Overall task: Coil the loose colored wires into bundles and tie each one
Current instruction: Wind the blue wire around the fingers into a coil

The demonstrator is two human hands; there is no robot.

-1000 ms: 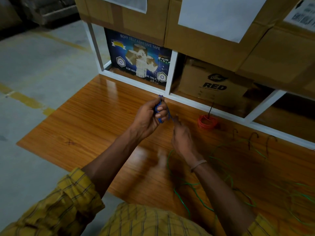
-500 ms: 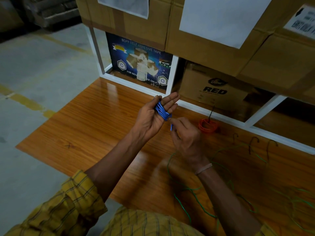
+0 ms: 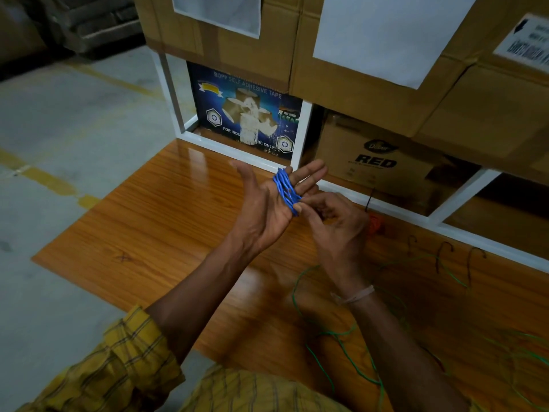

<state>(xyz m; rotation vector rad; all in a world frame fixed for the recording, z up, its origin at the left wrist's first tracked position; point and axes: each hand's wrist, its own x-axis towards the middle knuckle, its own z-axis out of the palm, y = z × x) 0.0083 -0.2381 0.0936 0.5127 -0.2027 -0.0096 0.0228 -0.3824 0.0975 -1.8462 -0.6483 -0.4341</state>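
Observation:
A blue wire (image 3: 284, 189) is wound in several loops around the straightened fingers of my left hand (image 3: 263, 208), palm up above the wooden board (image 3: 142, 233). My right hand (image 3: 337, 230) pinches the lower end of the blue coil with thumb and fingertips. A red coiled wire (image 3: 376, 226) lies on the board behind my right hand, mostly hidden by it. Loose green wire (image 3: 338, 334) sprawls over the board under and to the right of my right forearm.
A white shelf frame (image 3: 303, 135) borders the board's far side, holding a blue adhesive-tape box (image 3: 246, 114) and a brown carton (image 3: 377, 162). Large cartons (image 3: 356, 69) stack above. Dark hooked wire pieces (image 3: 445, 254) lie at the right. Concrete floor (image 3: 59, 129) spreads left.
My left hand has opened from a fist, fingers now straight with the blue coil around them. My right hand has come up to the coil's lower end.

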